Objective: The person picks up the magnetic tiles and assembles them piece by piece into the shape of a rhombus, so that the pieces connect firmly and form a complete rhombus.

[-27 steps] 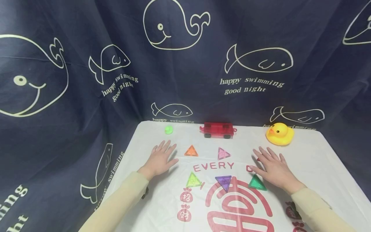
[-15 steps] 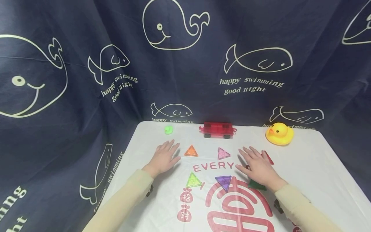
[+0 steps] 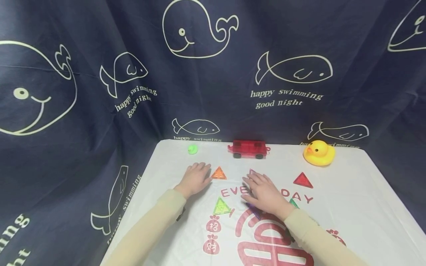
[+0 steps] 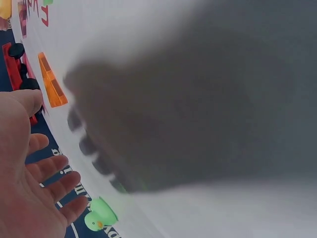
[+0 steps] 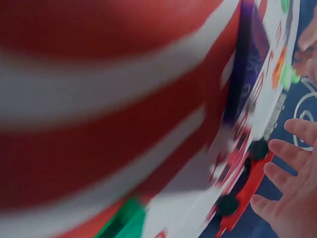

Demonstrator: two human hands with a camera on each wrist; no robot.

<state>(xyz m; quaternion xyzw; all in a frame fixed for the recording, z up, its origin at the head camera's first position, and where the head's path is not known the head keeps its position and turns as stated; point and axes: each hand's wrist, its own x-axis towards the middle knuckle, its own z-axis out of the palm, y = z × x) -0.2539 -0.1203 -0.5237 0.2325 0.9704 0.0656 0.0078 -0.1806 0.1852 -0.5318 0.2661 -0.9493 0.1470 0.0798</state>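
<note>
My left hand [image 3: 194,179] hovers with loosely extended fingers just left of an orange triangle tile [image 3: 219,173]; it holds nothing in the left wrist view, where its shadow falls on the cloth. Reaching over the middle is my right hand [image 3: 266,194], its fingers spread. It covers most of a pink triangle tile [image 3: 252,171] and part of a purple triangle tile [image 3: 255,213]. Nothing shows in its fingers in the right wrist view. A yellow-green triangle tile [image 3: 221,207], a green triangle tile [image 3: 294,203] and a red triangle tile [image 3: 303,180] lie flat nearby.
Along the far edge of the white cloth [image 3: 186,236] stand a small green duck [image 3: 192,149], a red toy wagon [image 3: 249,148] and a yellow rubber duck [image 3: 319,153]. A dark blue fish-print curtain [image 3: 206,88] hangs behind and at the sides.
The right hand has swept left from near the red and green tiles to above the pink and purple ones, uncovering the red tile. My left hand has shifted slightly right, towards the orange tile.
</note>
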